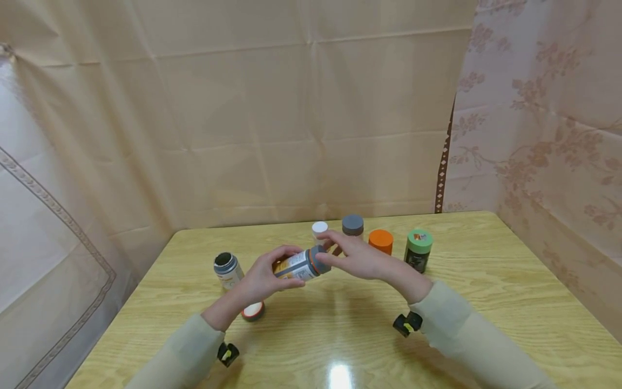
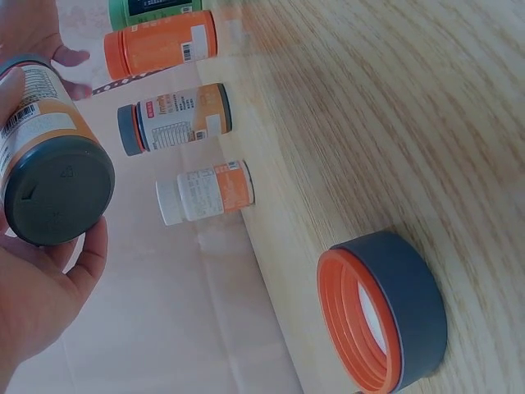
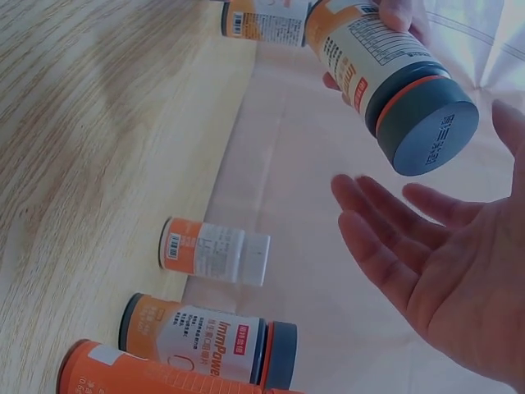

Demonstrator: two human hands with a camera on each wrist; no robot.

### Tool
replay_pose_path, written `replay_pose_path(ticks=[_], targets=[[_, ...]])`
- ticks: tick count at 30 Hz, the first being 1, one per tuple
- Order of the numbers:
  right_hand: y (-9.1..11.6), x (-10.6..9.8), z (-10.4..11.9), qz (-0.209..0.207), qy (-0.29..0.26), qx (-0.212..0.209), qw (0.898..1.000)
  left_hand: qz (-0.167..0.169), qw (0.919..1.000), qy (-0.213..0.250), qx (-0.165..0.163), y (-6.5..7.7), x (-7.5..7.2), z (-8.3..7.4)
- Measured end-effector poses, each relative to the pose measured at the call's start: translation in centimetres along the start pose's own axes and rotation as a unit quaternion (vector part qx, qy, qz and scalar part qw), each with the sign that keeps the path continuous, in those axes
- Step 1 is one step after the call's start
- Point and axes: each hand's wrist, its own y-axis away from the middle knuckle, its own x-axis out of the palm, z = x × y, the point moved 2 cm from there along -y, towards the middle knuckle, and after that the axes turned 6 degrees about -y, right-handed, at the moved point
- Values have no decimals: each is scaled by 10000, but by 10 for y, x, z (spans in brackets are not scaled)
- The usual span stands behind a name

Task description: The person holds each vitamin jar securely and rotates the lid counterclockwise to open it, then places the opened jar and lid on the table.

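Observation:
Tilted above the table, a supplement bottle with a white and orange label is gripped round its body by my left hand. Its dark grey cap with an orange ring is on and points right. My right hand is beside that cap, fingers spread and loosely bent; the right wrist view shows a gap between fingers and cap. Behind my left hand stands an uncapped bottle with a dark mouth. A loose grey cap with an orange inner rim lies on the table near my left wrist.
Toward the back of the table stand a small white-capped bottle, a grey-capped bottle, an orange bottle and a green-lidded dark jar. A beige curtain hangs behind the table's far edge.

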Motion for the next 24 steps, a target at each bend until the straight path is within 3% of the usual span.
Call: replay_pose_path(ticks=[9, 24], targets=[[-2, 4, -1, 91, -233, 13, 9997, 6, 10000, -60, 12, 0, 0, 0], [3, 1, 2, 80, -107, -559, 9983, 1, 10000, -76, 5, 0, 0, 1]])
